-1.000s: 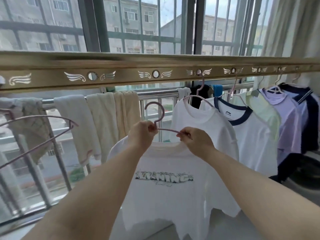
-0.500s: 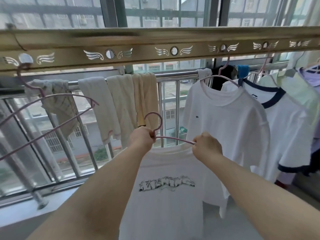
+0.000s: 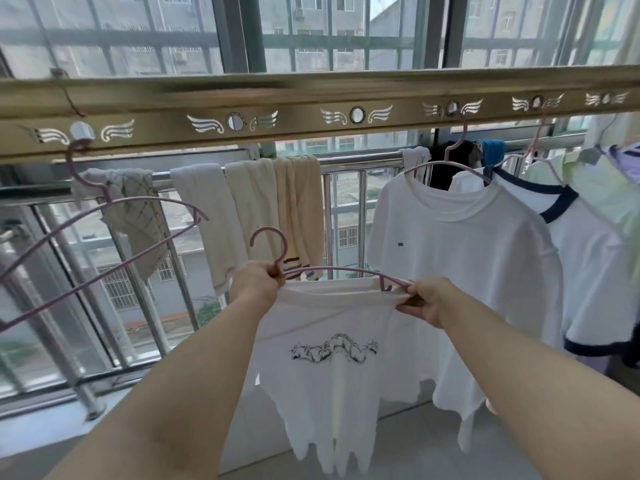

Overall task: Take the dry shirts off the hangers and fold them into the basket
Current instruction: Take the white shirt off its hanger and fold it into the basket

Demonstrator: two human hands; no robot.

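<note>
While left hand (image 3: 258,289) grips pink hanger (image 3: 332,269) below hook as anchor, right hand (image 3: 427,299) pinches collar of printed white T-shirt (image 3: 332,375), stretching it over hanger end.

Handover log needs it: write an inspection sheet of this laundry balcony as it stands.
Surface: pale floor; basket not in view.
Job's things: printed white shirt, collar stretched along pink hanger; plain white shirt and navy-trimmed shirt hang from drying rail.
Clutter: empty spare hanger on rail; towels over railing.
Hands: left hand grips hanger's neck; right hand pinches printed shirt's collar.
Cables: nothing seen.
Surroundings: barred window, buildings outside.
</note>
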